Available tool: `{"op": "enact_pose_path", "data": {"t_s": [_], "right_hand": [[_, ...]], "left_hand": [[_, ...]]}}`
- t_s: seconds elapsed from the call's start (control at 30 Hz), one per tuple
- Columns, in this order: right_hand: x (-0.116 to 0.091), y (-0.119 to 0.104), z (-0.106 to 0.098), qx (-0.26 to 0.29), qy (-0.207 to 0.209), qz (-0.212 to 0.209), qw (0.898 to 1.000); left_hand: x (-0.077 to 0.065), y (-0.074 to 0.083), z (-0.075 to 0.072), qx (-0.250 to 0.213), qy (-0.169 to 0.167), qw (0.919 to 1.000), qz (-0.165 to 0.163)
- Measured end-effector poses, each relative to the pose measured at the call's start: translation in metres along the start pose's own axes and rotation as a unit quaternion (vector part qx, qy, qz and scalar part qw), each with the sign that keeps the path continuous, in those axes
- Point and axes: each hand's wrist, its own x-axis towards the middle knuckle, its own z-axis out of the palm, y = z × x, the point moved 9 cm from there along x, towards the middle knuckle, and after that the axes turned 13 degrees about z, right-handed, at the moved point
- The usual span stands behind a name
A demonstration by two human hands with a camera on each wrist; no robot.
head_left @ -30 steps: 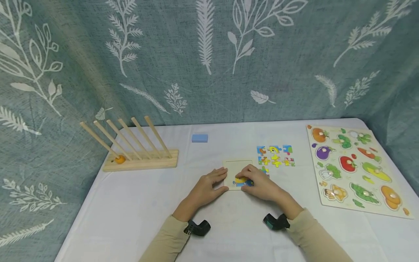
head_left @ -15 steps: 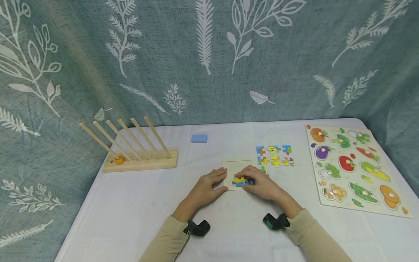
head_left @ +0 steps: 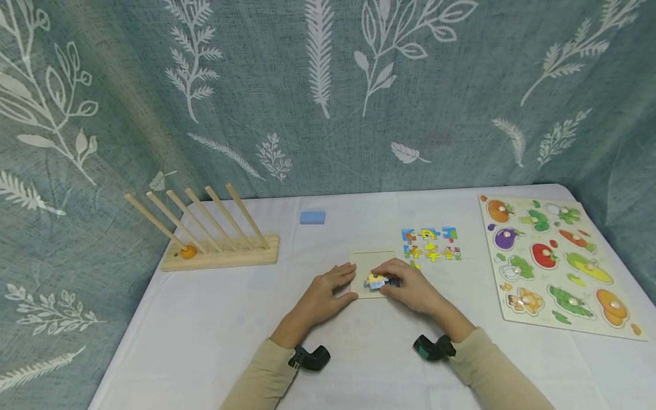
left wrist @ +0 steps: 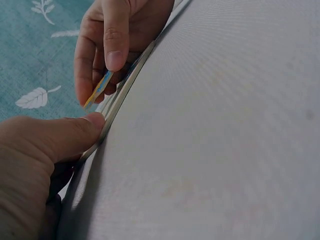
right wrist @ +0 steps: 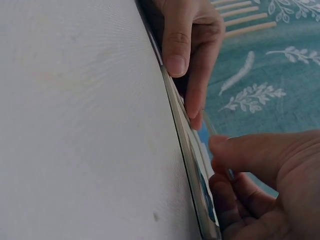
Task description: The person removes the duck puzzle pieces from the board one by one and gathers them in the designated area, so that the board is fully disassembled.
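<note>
In the head view my left hand rests at the left side of a small pale wooden puzzle tray, its thumb apart from the straight fingers. My right hand pinches a yellow-and-blue jigsaw piece over the tray's lower right part. That piece stands tilted above the tray in the left wrist view. In the right wrist view a dark blue piece lies in the tray, close beside my right fingers. My left thumb touches the tray's near edge.
Several loose jigsaw pieces lie in rows right of the tray. A vegetable peg board lies farther right. At the left stands a wooden peg rack with an orange bead. A blue block lies behind the tray.
The yellow-and-blue piece, flatter earlier, is now tilted up and catches the light. My right hand has shifted very slightly to the right; my left hand has stayed in place.
</note>
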Motion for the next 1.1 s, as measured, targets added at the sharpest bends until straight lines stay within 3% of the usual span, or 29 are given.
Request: {"op": "enact_pose_path", "data": {"t_s": [0.43, 0.8, 1.1], "right_hand": [[-0.009, 0.008, -0.038, -0.009, 0.058, -0.004, 0.998], [-0.035, 0.050, -0.081, -0.027, 0.124, 0.062, 0.990], [-0.040, 0.066, -0.088, -0.042, 0.136, 0.080, 0.987]], "left_hand": [[0.000, 0.000, 0.000, -0.004, 0.003, 1.0000, -0.006], [-0.001, 0.000, -0.001, -0.011, 0.002, 0.9999, -0.002], [-0.001, -0.001, -0.001, -0.005, 0.004, 1.0000, -0.002]]}}
